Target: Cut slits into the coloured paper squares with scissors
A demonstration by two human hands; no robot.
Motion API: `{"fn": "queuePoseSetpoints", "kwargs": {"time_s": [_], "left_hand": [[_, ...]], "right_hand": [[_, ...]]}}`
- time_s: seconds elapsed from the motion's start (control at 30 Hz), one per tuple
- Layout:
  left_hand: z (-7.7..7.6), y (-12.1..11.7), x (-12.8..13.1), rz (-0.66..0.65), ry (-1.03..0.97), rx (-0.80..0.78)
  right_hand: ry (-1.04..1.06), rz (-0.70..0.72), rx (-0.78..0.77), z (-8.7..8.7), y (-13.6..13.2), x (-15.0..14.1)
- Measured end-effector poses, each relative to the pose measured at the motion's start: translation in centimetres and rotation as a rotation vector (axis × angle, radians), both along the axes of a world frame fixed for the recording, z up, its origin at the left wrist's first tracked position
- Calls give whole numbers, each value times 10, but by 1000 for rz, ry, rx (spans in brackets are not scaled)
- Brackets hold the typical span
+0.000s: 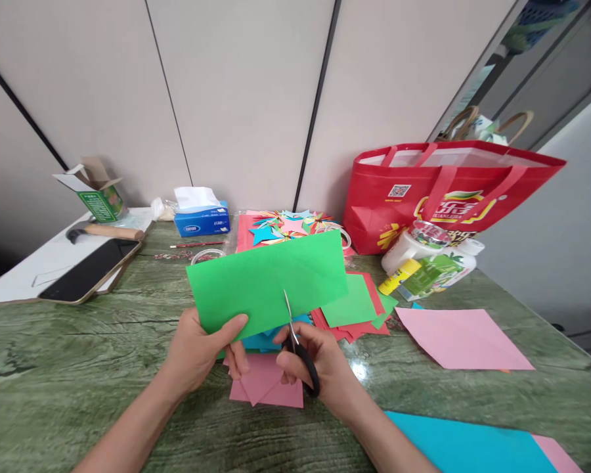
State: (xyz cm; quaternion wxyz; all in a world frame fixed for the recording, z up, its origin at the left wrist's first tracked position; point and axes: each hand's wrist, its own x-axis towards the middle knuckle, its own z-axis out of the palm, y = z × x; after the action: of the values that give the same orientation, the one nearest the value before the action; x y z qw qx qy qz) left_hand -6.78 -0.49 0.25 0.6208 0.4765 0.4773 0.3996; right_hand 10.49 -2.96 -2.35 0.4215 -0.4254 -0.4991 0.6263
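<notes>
My left hand [204, 351] pinches the lower left edge of a green sheet of paper [256, 276], thumb on its front face. The sheet is held up and tilted above the table. My right hand [320, 361] grips black-handled scissors [305, 364], fingers in the loops. One scissor blade shows in front of the paper at its lower edge; the other is hidden behind it. Beneath my hands lie pink paper pieces [276, 387] and blue paper [263, 338]. Just right of the sheet, a light green paper piece [354, 302] rests on red paper [374, 327].
A red bag [374, 203] stands back right, near a yellow glue stick [398, 276] and a white mug [398, 253]. Pink [467, 338] and blue sheets [473, 440] lie right. Back left are a tissue box [201, 220], a phone [91, 269] and a hammer [113, 231].
</notes>
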Motion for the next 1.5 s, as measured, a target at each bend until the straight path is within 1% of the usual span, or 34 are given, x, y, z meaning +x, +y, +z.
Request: {"fn": "queuePoseSetpoints", "kwargs": {"time_s": [0.17,0.37,0.53,0.83,1.03,1.2,1.5], "left_hand": [[2,-1,1,-5,-5,-5],[1,-3,3,-60,-8,-41],[0,-3,4,-47,-17,-35],[5,-3,4,-65,0,-56],[3,-3,4,-51,8,-49],[2,-3,4,-76,5,-39],[5,-3,5,-71,-4,-59]], "right_hand": [[33,4,-5,0,0,0],[62,-33,21,3,1,0],[35,-41,29,2,1,-1],[12,-45,26,3,1,-1],[24,0,39,6,1,1],[20,9,31,6,1,1],[49,-27,10,6,1,0]]}}
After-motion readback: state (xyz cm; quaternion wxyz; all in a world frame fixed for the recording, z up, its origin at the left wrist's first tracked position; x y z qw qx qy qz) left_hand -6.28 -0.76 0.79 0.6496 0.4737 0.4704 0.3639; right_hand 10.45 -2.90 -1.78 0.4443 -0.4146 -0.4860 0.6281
